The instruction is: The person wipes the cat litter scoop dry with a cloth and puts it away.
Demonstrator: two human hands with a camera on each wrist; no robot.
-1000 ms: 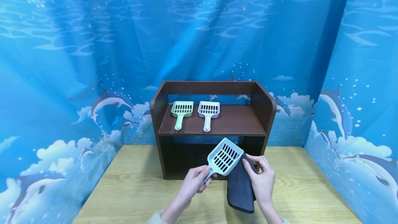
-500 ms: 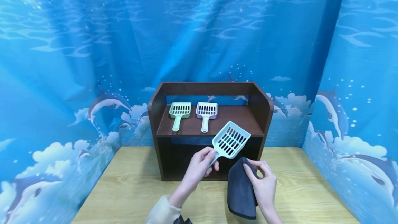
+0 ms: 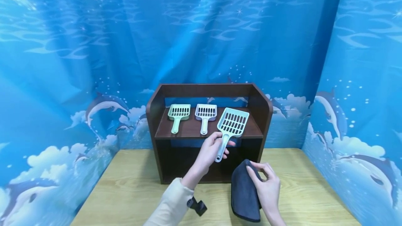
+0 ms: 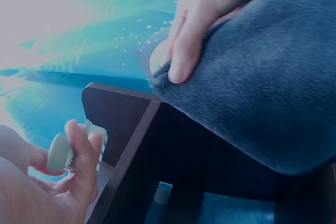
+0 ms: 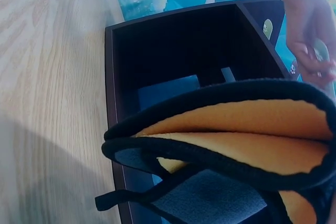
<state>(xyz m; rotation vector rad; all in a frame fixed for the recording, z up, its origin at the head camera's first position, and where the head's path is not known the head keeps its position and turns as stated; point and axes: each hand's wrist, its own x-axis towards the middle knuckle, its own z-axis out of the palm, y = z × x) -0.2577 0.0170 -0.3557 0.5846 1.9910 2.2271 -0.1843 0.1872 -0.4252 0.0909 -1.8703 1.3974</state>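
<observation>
My left hand [image 3: 205, 152] grips the handle of a pale blue-green cat litter scoop [image 3: 223, 146], holding its slotted head up in front of the upper shelf's right part. In the left wrist view, fingers curl round the scoop handle [image 4: 60, 153]. My right hand [image 3: 267, 186] pinches the top corner of a folded dark grey plush cloth [image 3: 245, 194] that hangs at the front right. Black edging, an orange inner side and a loop show on the cloth [image 5: 236, 116] in the right wrist view. Most of the right hand is hidden there.
A dark brown two-tier shelf [image 3: 267, 114] stands on the wooden table [image 3: 125, 187]. On its upper board lie a green litter scoop [image 3: 176, 125] and a lavender one [image 3: 204, 125], handles toward me. A blue dolphin-print curtain [image 3: 201, 44] hangs behind.
My left hand has lifted the scoop up and away from the cloth toward the upper shelf, and the scoop has turned more upright. The right hand keeps the cloth at about the same place.
</observation>
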